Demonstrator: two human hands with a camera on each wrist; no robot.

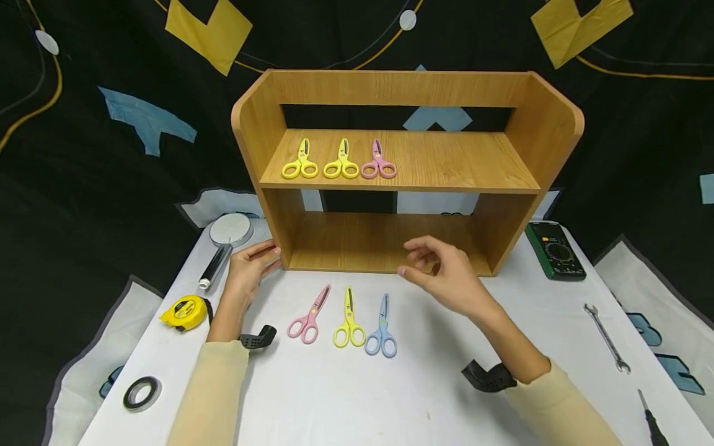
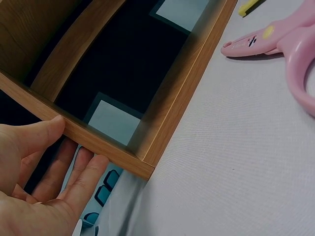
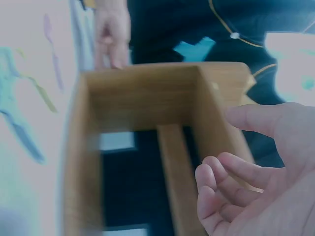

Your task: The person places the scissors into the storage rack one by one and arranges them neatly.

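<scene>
Nearest on the white table (image 1: 346, 396) lie three pairs of scissors in a row: a pink pair (image 1: 307, 318), a yellow pair (image 1: 349, 319) and a blue pair (image 1: 382, 328), blades pointing away, none touched. Just beyond them the right hand (image 1: 446, 272) hangs in the air in front of the wooden shelf (image 1: 407, 173), fingers loosely bent and grasping nothing. The left hand (image 1: 251, 266) rests relaxed against the shelf's lower left corner, thumb on the front edge and fingers along the side panel, as the left wrist view shows. On the upper board lie two yellow scissors (image 1: 301, 162) (image 1: 341, 163) and a pink pair (image 1: 379, 162), side by side at the left.

The likely risk is that the shelf slides on the smooth cloth if a hand pushes it, since the left hand only touches it. A hasty reach by the right hand could also knock the blue pair askew.
</scene>
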